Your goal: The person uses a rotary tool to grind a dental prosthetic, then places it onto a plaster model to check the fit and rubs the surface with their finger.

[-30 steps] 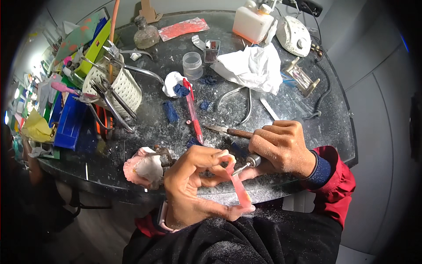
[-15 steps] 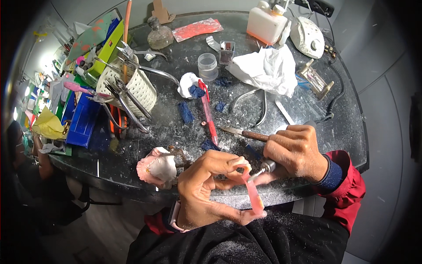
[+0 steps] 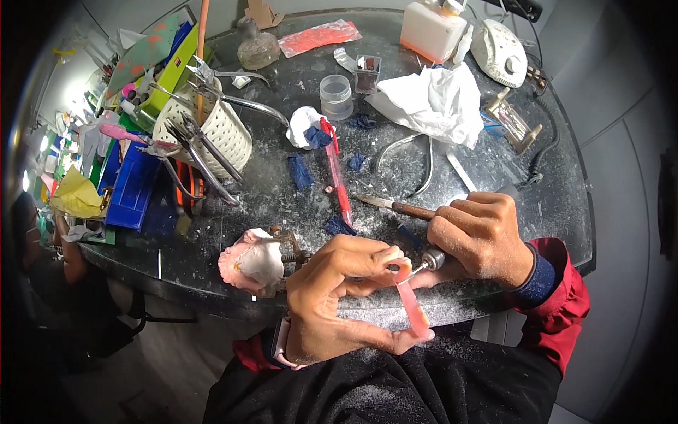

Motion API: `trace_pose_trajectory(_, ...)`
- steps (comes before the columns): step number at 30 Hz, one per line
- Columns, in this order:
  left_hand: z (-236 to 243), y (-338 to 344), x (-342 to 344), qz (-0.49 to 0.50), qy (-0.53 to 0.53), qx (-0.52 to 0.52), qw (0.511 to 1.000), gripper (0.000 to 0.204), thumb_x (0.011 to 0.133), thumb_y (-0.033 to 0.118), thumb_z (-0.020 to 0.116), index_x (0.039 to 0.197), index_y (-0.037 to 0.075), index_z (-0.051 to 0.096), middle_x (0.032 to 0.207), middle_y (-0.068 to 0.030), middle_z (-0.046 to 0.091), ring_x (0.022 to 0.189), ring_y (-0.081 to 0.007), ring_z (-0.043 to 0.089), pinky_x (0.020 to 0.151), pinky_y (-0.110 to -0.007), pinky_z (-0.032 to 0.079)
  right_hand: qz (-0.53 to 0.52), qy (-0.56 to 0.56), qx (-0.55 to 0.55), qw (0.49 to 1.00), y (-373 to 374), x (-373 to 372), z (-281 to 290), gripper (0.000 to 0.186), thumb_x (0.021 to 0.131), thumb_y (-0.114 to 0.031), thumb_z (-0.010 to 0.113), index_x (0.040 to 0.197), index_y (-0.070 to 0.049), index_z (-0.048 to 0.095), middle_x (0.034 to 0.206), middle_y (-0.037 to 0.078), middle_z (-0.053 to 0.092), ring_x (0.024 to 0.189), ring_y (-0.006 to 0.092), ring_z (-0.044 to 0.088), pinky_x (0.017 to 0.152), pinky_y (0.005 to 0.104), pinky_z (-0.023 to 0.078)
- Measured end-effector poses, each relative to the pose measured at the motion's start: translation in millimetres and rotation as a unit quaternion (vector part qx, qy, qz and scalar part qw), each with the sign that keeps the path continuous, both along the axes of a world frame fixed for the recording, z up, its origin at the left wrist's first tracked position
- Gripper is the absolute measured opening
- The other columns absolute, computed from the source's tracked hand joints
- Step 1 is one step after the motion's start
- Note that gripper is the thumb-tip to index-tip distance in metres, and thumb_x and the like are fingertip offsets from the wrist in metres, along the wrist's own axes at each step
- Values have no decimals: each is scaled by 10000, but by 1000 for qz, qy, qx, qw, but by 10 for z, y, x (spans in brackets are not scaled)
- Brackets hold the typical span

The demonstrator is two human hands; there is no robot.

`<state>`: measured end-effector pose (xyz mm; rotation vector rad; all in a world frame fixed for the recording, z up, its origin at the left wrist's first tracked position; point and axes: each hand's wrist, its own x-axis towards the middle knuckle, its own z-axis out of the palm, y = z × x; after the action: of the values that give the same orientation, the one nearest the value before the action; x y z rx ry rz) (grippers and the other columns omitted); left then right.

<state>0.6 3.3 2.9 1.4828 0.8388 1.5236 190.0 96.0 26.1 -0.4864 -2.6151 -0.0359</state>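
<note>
Over the front edge of the bench, my left hand (image 3: 339,297) pinches a curved pink denture (image 3: 412,304) between thumb and fingers, one end up and the other down. My right hand (image 3: 479,240) grips a rotary handpiece (image 3: 432,259), its thin bit touching or almost touching the denture's upper part. Just beyond my right hand lies a wax knife (image 3: 406,208) with a wooden handle; its blade points left. Left of my left hand sits a pink and white dental cast (image 3: 254,263) against a brass-coloured metal frame (image 3: 288,244).
White dust covers the dark bench (image 3: 268,191). Pliers fill a cream basket (image 3: 229,145) at left. Toward the middle lie a red pen (image 3: 337,177), blue scraps (image 3: 300,172) and a clear cup (image 3: 335,97). White cloth (image 3: 441,106) and a control unit (image 3: 498,53) occupy the right back.
The bit now meets the denture nearer its upper end, and the denture has shifted slightly. Both hands keep their grips. The whole view has moved a little.
</note>
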Motion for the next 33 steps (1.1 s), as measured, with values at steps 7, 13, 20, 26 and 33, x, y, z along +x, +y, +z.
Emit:
trace_pose_trajectory(7, 29, -19, 0, 3, 26, -4, 1000, 639, 518, 128, 878, 1021, -79, 543, 1079, -185, 530, 947, -236, 629, 797, -290, 564, 31, -14, 7, 999, 42, 44, -17, 486, 627, -524, 716, 645, -112, 459, 740, 23, 646, 475, 106, 531, 412, 229, 392)
trace_pose_trajectory(13, 10, 0, -34, -5, 56, 18, 998, 633, 540, 121, 866, 1050, -71, 545, 1084, -185, 532, 936, -247, 638, 790, -281, 565, 8, -28, 22, 999, 15, 14, 20, 432, 604, -467, 724, 643, -115, 477, 718, 7, 632, 473, 96, 515, 411, 226, 383)
trace_pose_trajectory(20, 49, -55, -17, 18, 73, 6, 997, 642, 518, 111, 866, 1067, -35, 567, 1036, -154, 573, 918, -218, 637, 762, -283, 554, 51, -40, 71, 995, 58, 92, -6, 442, 590, -462, 732, 636, -114, 465, 653, -12, 568, 457, 99, 486, 407, 225, 367)
trace_pose_trajectory(26, 12, -25, -25, 34, 90, 39, 995, 634, 507, 103, 869, 1054, -25, 575, 1020, -151, 581, 912, -209, 633, 764, -284, 551, 7, -16, 30, 999, 6, -5, 44, 413, 598, -443, 723, 657, -114, 480, 637, -18, 533, 470, 100, 491, 408, 237, 377)
trace_pose_trajectory(33, 44, -34, -7, 18, 90, 30, 995, 636, 520, 73, 865, 1063, -42, 554, 1051, -150, 555, 925, -205, 629, 783, -277, 561, 9, -32, 68, 997, -10, 31, 53, 453, 602, -472, 727, 650, -107, 463, 738, 18, 625, 481, 102, 501, 409, 229, 384)
